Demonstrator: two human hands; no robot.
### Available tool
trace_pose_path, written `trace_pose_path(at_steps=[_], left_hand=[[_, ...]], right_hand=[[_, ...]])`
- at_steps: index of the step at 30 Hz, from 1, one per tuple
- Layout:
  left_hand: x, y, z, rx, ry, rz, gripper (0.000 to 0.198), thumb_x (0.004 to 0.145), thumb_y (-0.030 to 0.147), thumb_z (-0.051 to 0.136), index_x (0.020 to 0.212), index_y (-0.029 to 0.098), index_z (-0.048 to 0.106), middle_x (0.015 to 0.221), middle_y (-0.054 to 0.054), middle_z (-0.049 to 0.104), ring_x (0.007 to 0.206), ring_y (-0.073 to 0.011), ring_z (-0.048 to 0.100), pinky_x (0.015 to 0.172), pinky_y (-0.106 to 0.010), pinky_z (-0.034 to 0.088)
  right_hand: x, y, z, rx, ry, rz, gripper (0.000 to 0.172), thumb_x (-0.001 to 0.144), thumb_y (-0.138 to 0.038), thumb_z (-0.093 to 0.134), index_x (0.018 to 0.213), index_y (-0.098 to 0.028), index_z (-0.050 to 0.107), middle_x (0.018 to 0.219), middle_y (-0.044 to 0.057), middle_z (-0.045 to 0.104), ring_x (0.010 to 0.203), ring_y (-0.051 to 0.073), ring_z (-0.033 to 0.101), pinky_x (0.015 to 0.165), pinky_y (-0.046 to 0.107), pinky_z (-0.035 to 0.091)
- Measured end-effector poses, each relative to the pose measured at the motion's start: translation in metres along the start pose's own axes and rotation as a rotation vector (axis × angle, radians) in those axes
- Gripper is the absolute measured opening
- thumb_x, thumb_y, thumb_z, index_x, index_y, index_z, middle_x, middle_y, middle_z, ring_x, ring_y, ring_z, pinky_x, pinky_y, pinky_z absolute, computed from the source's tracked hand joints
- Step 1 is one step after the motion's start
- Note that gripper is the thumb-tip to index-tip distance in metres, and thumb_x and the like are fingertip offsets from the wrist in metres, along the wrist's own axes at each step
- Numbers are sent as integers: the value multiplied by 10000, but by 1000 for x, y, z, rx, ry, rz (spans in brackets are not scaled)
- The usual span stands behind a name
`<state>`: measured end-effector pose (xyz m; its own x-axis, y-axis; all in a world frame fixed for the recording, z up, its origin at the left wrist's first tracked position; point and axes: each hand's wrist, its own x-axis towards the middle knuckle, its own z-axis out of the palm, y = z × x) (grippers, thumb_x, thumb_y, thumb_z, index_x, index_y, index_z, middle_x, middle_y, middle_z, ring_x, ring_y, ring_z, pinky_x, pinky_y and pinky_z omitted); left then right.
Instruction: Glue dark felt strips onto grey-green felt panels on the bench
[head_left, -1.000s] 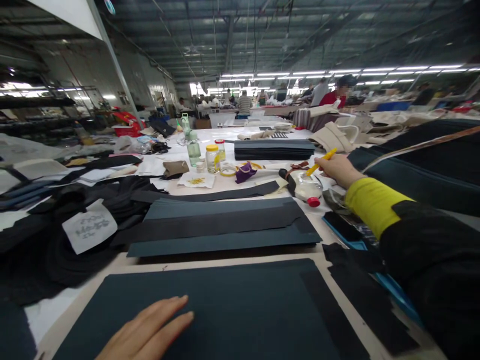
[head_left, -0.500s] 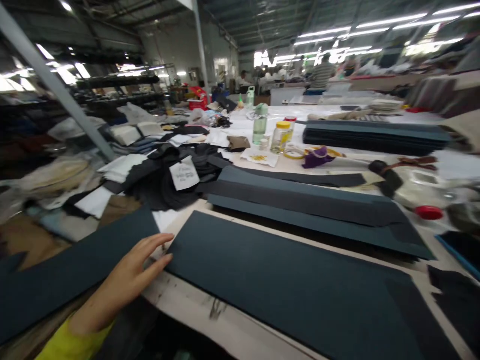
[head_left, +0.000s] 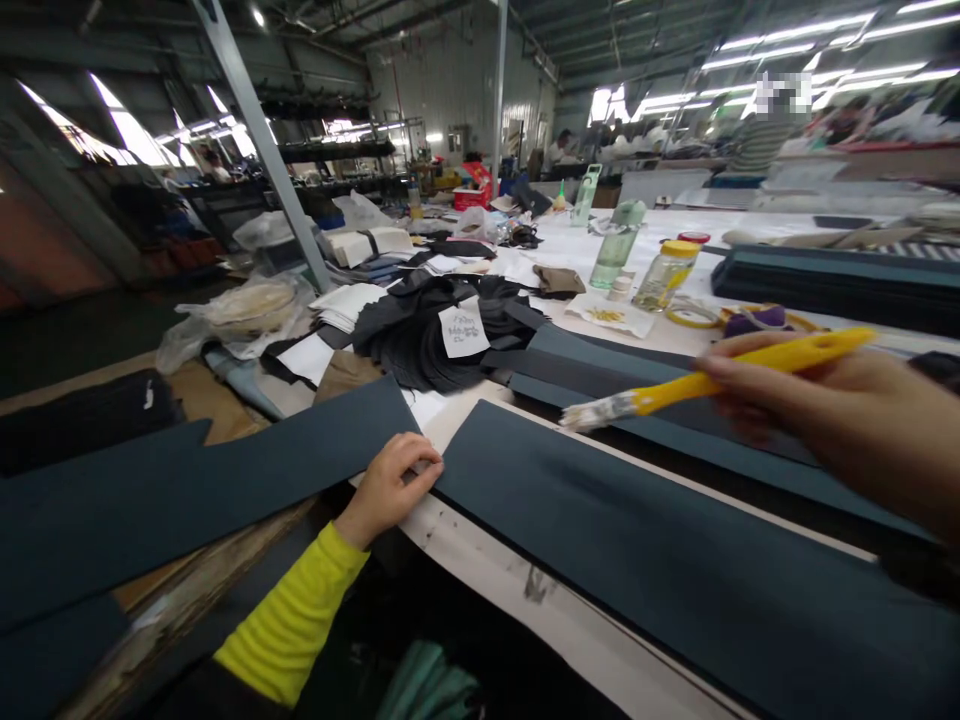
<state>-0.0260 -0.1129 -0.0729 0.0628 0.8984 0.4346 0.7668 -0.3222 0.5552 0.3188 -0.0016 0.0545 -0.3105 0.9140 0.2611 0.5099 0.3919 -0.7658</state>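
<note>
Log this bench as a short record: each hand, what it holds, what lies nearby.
Right hand: holds a yellow-handled brush, pale bristles above a dark sheet
Left hand: empty, at the end of a dark teal sheet
Beside it: second dark teal sheet
Beyond: black fabric pile, glass jar with yellow lid

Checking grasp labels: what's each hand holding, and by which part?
The right hand grips a yellow-handled brush by its handle. The left hand touches a dark sheet's end; hold unclear.
</note>
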Motion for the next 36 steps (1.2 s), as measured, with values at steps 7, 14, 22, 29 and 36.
trace_pose_path(at_steps=[7, 14, 22, 29, 36], left_hand=[[0, 3, -3, 33, -72, 17, 88, 845, 242, 527, 789, 195, 576, 818, -21, 613, 810, -160, 532, 759, -301, 405], [0, 2, -3, 29, -81, 26, 79, 842, 238, 530, 793, 191, 569, 814, -19, 612, 810, -159, 530, 753, -297, 408], [0, -1, -3, 51, -73, 42, 88, 843, 265, 521, 820, 202, 579, 835, -25, 621, 843, -170, 548, 768, -301, 430], [2, -6, -1, 100, -45, 67, 107, 817, 305, 539, 834, 219, 600, 838, -16, 634, 838, -176, 574, 764, -293, 450], [2, -20, 0, 149, -63, 68, 178, 789, 416, 540, 843, 259, 604, 850, 5, 634, 818, -192, 594, 749, -298, 466]], right_hand=[[21, -62, 109, 202, -316, 72, 209, 832, -360, 521, 841, -152, 533, 555, -30, 504, 403, 73, 438, 366, 172, 353], [30, -56, 131, 147, -299, 92, 164, 843, -316, 514, 857, -153, 537, 563, -33, 515, 408, 73, 453, 363, 164, 362], [10, -44, 94, 33, -274, 190, 179, 832, -334, 517, 848, -161, 565, 574, -25, 522, 426, 77, 458, 371, 164, 360], [-45, -3, 8, -112, -187, 362, 323, 804, -466, 490, 862, -158, 566, 563, -9, 488, 425, 90, 429, 368, 185, 326], [-113, 34, -67, -159, -10, 511, 515, 715, -642, 501, 881, -156, 542, 540, -13, 456, 429, 92, 375, 382, 201, 272]])
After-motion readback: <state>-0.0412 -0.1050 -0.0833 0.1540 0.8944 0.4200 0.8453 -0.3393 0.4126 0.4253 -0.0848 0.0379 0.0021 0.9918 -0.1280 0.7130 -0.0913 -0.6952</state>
